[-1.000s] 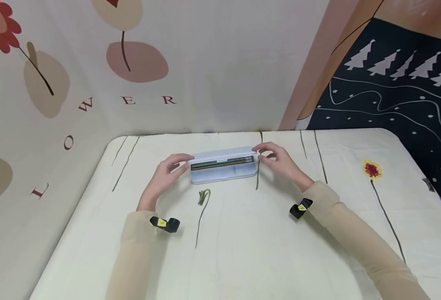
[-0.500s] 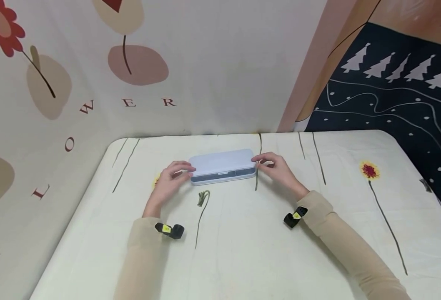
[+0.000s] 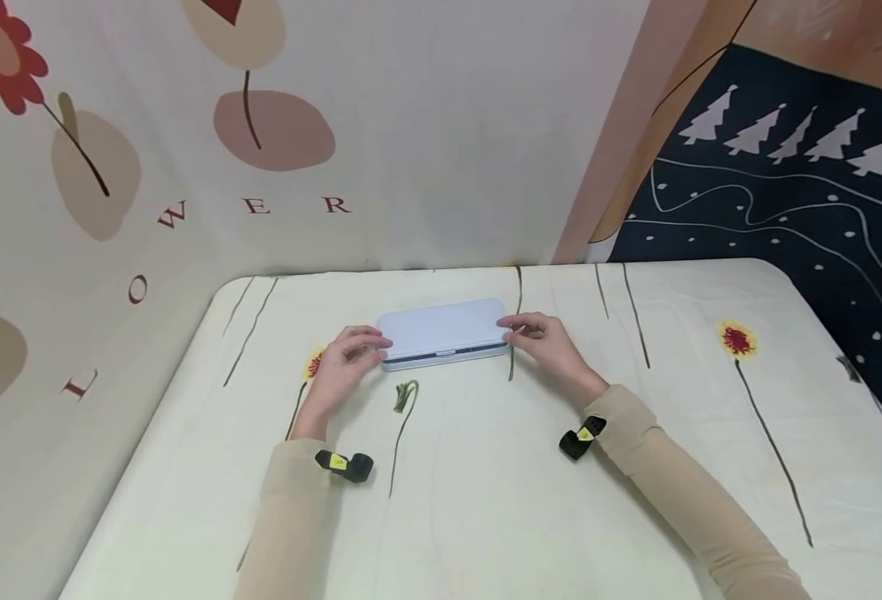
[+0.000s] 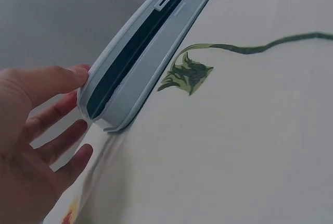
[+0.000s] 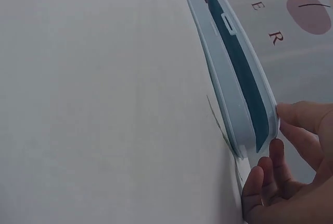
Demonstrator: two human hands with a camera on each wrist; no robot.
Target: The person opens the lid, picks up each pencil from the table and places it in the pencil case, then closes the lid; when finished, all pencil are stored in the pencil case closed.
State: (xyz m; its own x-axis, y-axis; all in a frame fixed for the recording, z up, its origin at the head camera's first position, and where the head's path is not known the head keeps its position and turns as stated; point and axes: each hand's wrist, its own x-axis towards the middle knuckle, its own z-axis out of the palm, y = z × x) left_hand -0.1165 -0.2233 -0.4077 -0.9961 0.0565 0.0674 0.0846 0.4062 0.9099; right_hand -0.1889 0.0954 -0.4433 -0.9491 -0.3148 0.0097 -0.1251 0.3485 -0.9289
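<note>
A pale blue pencil case [image 3: 441, 327] lies on the cloth-covered table, its lid lowered almost onto the base. A narrow dark gap runs along its front, around the small clasp. At the left end, my left hand [image 3: 342, 367] pinches the lid's edge between thumb and index finger. The other fingers spread below it in the left wrist view, beside the case [image 4: 135, 83]. My right hand [image 3: 549, 346] pinches the lid's right end the same way, with its remaining fingers curled beneath in the right wrist view. The lid hides what the case contains.
The white tablecloth [image 3: 441, 500] has printed flowers and stems, including a red and yellow bloom [image 3: 737, 339] at right. A pale printed curtain [image 3: 441, 167] hangs behind the table. Dark fabric with white trees [image 3: 786, 192] hangs at right.
The raised lid has come down toward me over the pencils and compartments, leaving only a thin gap. Both hands have moved down and nearer with it, still at its ends.
</note>
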